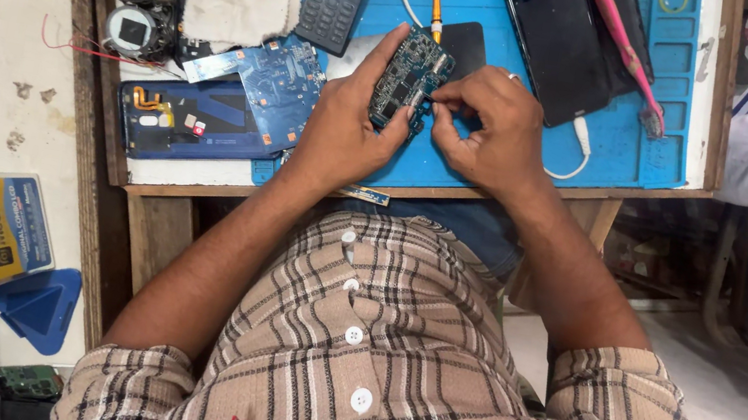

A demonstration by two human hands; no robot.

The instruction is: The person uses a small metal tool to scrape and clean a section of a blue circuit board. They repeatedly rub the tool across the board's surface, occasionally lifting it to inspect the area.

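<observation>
2 hands meet above the blue silicone mat (pixel 527 140) on the bench: the left hand (pixel 342 129) is closed around the small green-blue circuit board (pixel 409 79), and the right hand (pixel 493 134) pinches its edge with thumb and forefinger. Prying too hard there could, I judge, snap a part or flick the board onto the black smartphone (pixel 555 38) just right of it.

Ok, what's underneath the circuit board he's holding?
Under the circuit board lie the blue mat and a black square pad. The hands hide whatever lies directly below.

A wooden table (pixel 194 195) carries a blue mat (pixel 655 136), phones and a cloth (pixel 239 3).
</observation>
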